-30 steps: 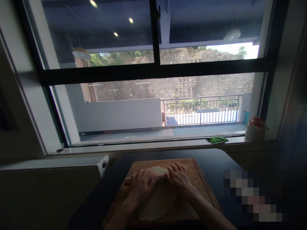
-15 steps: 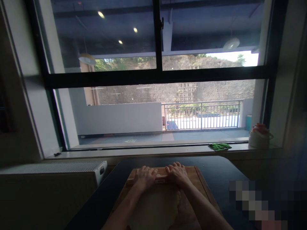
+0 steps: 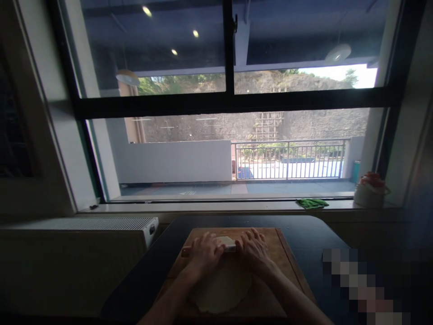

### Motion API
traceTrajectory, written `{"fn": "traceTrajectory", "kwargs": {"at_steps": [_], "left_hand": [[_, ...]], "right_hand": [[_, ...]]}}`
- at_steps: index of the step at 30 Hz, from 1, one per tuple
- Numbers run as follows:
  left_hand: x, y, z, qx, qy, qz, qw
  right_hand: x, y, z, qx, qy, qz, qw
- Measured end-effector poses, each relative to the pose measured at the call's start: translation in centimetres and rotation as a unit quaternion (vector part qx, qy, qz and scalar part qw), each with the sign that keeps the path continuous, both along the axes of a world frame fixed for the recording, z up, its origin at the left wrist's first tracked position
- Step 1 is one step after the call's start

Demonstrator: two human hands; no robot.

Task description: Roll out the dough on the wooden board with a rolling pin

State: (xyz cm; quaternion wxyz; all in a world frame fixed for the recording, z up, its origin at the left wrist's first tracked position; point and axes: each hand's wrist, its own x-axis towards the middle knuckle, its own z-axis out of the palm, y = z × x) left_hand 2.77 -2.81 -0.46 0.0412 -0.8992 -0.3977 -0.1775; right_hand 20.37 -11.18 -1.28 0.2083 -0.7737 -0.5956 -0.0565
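A wooden rolling pin [image 3: 230, 248] lies crosswise on a flattened sheet of pale dough [image 3: 221, 289], under both of my hands. My left hand [image 3: 205, 250] is curled over its left part, with the pin's end sticking out beyond it. My right hand [image 3: 254, 246] wraps the right part, hiding that end. Between the two hands a short stretch of the pin shows. The dough spreads toward me, and a rounded edge of it also shows past the pin. Beneath everything is a wooden board [image 3: 280, 253].
The board rests on a dark table [image 3: 306, 241] with rounded corners. A radiator [image 3: 111, 222] stands to the left. On the windowsill ahead lie a green cloth [image 3: 311, 204] and a pale jug with a red top [image 3: 370, 192]. A pixelated patch covers the lower right.
Along the dough, the rolling pin and both hands have come slightly toward me, so dough now shows beyond the pin. The camera view has shifted a little.
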Motion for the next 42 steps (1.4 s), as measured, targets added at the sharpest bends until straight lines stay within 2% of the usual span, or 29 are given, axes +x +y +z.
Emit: {"fn": "traceTrajectory", "kwargs": {"at_steps": [5, 11, 17, 24, 28, 31, 36, 39, 42], "left_hand": [[2.2, 2.9, 1.1, -0.020, 0.030, 0.018, 0.999], [3.5, 5.4, 1.4, -0.042, 0.038, 0.032, 0.998], [3.3, 4.6, 1.3, -0.033, 0.037, 0.032, 0.998], [1.5, 1.6, 1.0, -0.009, 0.008, 0.001, 1.000], [0.5, 0.8, 0.6, -0.005, -0.013, -0.020, 1.000], [0.9, 1.2, 0.8, -0.016, 0.005, -0.003, 1.000], [2.8, 3.4, 1.7, -0.027, 0.023, 0.023, 0.999], [3.5, 4.4, 1.9, -0.035, 0.027, 0.033, 0.998], [3.4, 4.2, 1.6, -0.029, 0.021, 0.027, 0.999]], "right_hand": [[1.2, 3.3, 1.4, -0.049, 0.019, -0.029, 0.998], [2.6, 5.7, 1.5, -0.051, 0.025, -0.031, 0.998], [2.5, 5.2, 1.2, -0.038, 0.021, -0.017, 0.999], [0.7, 1.6, -0.8, 0.039, -0.015, 0.001, 0.999], [0.0, 0.5, -1.3, 0.056, -0.027, 0.001, 0.998], [0.2, 1.1, -0.7, 0.035, -0.029, -0.006, 0.999], [1.5, 4.0, 0.7, -0.025, -0.013, -0.026, 0.999], [2.2, 5.3, 1.1, -0.035, -0.007, -0.027, 0.999], [2.3, 5.2, 0.8, -0.033, -0.007, -0.019, 0.999]]}}
